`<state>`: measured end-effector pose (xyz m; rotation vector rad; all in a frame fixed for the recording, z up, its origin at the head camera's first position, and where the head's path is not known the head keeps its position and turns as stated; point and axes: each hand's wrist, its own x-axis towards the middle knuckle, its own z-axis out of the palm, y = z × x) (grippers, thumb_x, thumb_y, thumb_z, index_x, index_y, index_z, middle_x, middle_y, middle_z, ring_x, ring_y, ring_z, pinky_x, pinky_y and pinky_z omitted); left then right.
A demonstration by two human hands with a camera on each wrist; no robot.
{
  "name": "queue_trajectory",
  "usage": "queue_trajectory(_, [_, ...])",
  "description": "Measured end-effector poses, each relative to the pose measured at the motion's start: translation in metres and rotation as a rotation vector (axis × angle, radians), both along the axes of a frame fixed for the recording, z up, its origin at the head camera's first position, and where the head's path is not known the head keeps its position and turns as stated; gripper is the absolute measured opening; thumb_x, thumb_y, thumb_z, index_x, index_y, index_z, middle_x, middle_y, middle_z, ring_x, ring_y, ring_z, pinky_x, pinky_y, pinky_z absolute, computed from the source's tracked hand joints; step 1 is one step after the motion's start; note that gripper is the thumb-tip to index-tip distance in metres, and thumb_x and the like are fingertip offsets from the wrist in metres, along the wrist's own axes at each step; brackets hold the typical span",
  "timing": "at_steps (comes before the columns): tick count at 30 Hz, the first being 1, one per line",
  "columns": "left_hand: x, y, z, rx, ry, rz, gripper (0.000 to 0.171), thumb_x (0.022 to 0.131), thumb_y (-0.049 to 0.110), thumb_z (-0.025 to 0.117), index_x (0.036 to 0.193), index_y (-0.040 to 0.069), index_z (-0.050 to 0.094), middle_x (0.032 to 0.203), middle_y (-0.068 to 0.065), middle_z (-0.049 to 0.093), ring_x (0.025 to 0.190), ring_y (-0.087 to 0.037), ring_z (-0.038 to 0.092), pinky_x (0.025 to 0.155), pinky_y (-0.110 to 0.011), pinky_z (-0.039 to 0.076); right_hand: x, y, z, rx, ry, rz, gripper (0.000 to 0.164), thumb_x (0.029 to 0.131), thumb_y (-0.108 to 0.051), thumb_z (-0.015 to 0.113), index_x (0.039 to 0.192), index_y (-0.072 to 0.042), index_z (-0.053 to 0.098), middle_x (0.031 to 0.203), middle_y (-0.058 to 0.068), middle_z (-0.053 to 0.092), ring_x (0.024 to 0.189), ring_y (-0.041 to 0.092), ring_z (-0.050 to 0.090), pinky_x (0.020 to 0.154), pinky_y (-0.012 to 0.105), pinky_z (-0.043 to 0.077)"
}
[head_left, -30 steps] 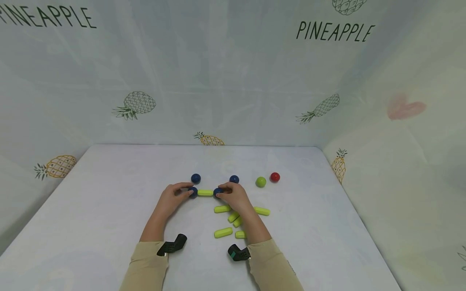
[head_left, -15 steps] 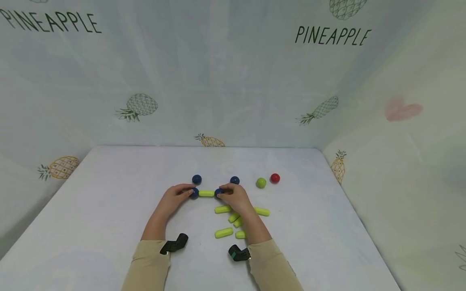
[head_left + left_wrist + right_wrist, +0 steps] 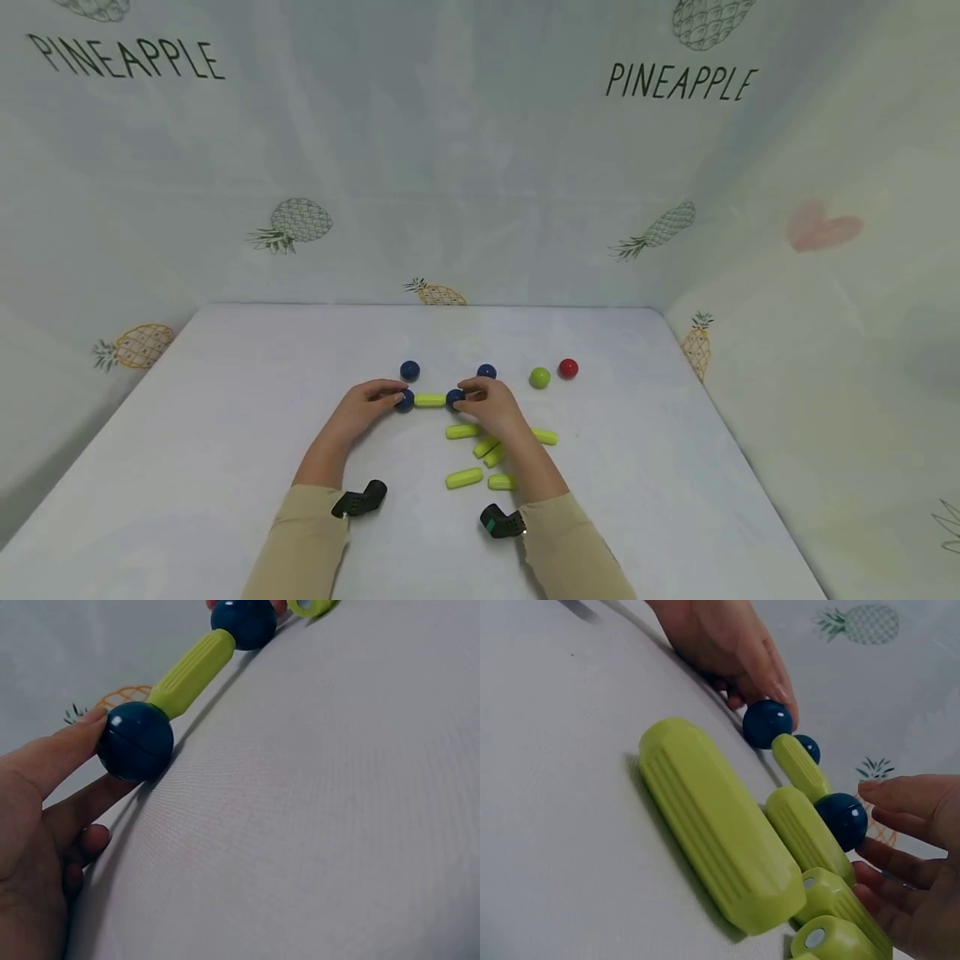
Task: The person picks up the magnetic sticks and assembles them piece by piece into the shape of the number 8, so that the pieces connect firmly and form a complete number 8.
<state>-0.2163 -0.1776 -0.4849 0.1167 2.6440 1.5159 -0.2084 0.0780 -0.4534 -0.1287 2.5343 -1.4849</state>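
My left hand [image 3: 369,407] pinches a dark blue ball [image 3: 135,742] between thumb and fingers at the left end of a yellow-green ribbed rod [image 3: 193,673]. At the rod's other end is a second blue ball [image 3: 843,822], which my right hand [image 3: 491,407] holds between thumb and fingers. Ball, rod and ball form one straight dumbbell-shaped piece, low over the table. Just behind it are a loose blue ball [image 3: 409,371] on the left and another blue ball [image 3: 487,370], partly hidden by my right hand.
Several loose yellow-green rods, among them a front one [image 3: 464,477], lie on the white table [image 3: 225,400] around and under my right forearm. Pale discs show in some rod ends. A green ball [image 3: 540,377] and a red ball [image 3: 568,368] sit at the back right. Pineapple-printed cloth [image 3: 480,150] hangs behind.
The head view has shifted a little, so everything appears slightly lower and further right. Both hands keep their hold on the two blue balls, and the loose pieces stay where they were.
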Motion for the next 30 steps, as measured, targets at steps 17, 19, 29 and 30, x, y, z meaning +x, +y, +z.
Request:
queue_trajectory(17, [-0.005, -0.001, -0.002, -0.009, -0.056, -0.007, 0.031, 0.094, 0.030, 0.067, 0.122, 0.016, 0.069, 0.126, -0.007, 0.062, 0.116, -0.027, 0.053, 0.101, -0.051, 0.037, 0.020, 0.009, 0.011, 0.135, 0.002, 0.118, 0.029, 0.081, -0.016, 0.080, 0.109, -0.017, 0.073, 0.102, -0.002, 0.063, 0.091, 0.020, 0.052, 0.073, 0.033, 0.046])
queue_trajectory(19, [-0.005, -0.002, -0.002, -0.001, -0.059, -0.015, 0.033, 0.094, 0.031, 0.067, 0.123, 0.016, 0.068, 0.127, -0.007, 0.062, 0.117, -0.028, 0.052, 0.101, -0.052, 0.036, 0.021, 0.009, 0.011, 0.147, -0.002, 0.142, 0.028, 0.081, -0.014, 0.081, 0.108, -0.017, 0.073, 0.101, -0.002, 0.064, 0.090, 0.020, 0.051, 0.073, 0.032, 0.045])
queue_trajectory(29, [-0.003, -0.002, 0.000, 0.005, -0.052, -0.048, 0.039, 0.088, 0.027, 0.074, 0.125, 0.016, 0.068, 0.132, -0.009, 0.059, 0.123, -0.029, 0.049, 0.104, -0.051, 0.035, 0.024, 0.007, 0.010, 0.162, -0.011, 0.177, 0.026, 0.080, -0.005, 0.079, 0.103, -0.016, 0.074, 0.095, -0.004, 0.063, 0.084, 0.019, 0.050, 0.068, 0.031, 0.046])
queue_trajectory(30, [-0.002, -0.002, 0.001, -0.001, -0.051, -0.049, 0.040, 0.087, 0.026, 0.076, 0.125, 0.017, 0.068, 0.133, -0.009, 0.058, 0.123, -0.030, 0.048, 0.104, -0.051, 0.035, 0.024, 0.007, 0.009, 0.162, -0.015, 0.176, 0.026, 0.080, -0.004, 0.079, 0.103, -0.016, 0.074, 0.094, -0.003, 0.063, 0.084, 0.019, 0.051, 0.067, 0.031, 0.047])
